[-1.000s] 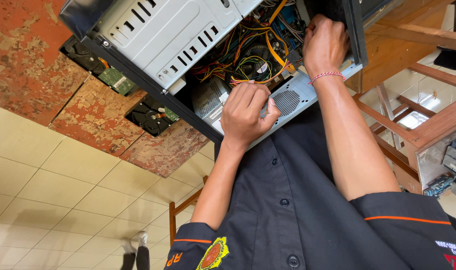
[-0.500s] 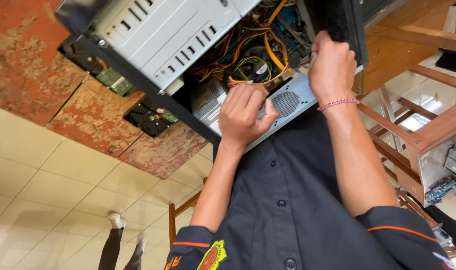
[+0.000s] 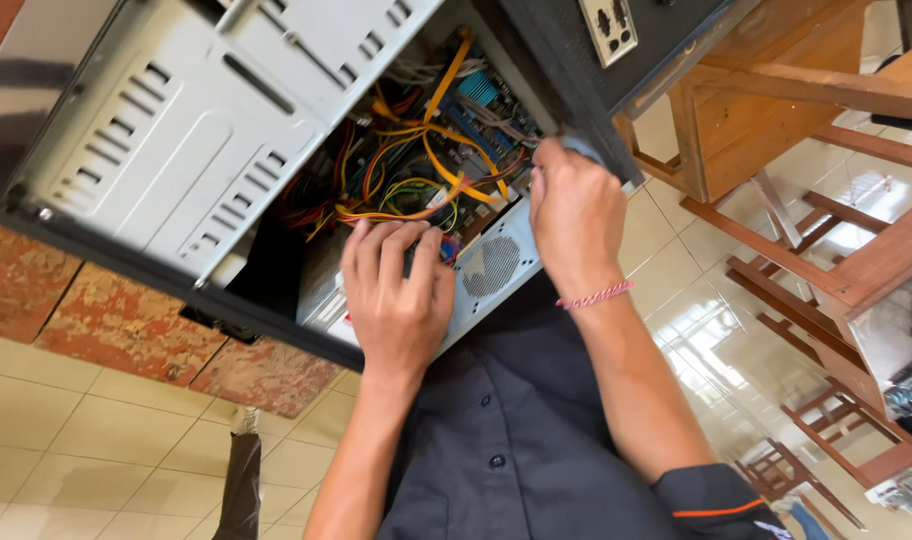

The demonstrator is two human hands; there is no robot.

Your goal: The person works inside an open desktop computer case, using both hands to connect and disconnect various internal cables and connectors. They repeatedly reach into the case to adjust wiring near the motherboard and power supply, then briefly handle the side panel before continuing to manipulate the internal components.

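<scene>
An open desktop computer case (image 3: 176,150) lies with its side off, showing yellow, orange and red cables (image 3: 416,170) and a blue-slotted board. My left hand (image 3: 396,300) lies over the silver power supply box (image 3: 496,265) with its round fan grille, fingers curled down on its top edge among the cables. My right hand (image 3: 576,220), a pink braided band on its wrist, is closed on the case's dark rear edge (image 3: 566,110). What sits under its fingertips is hidden.
A worn red and cream surface (image 3: 126,330) carries the case. Wooden furniture frames (image 3: 806,250) stand close on the right over glossy cream floor tiles. Another person's dark trouser leg (image 3: 241,480) stands at the lower left. A socket plate (image 3: 611,25) sits on the case's top.
My right hand has slid from inside the case down to its rear edge. The left hand stays on the power supply. The view has closed in, and the other person's leg has shifted.
</scene>
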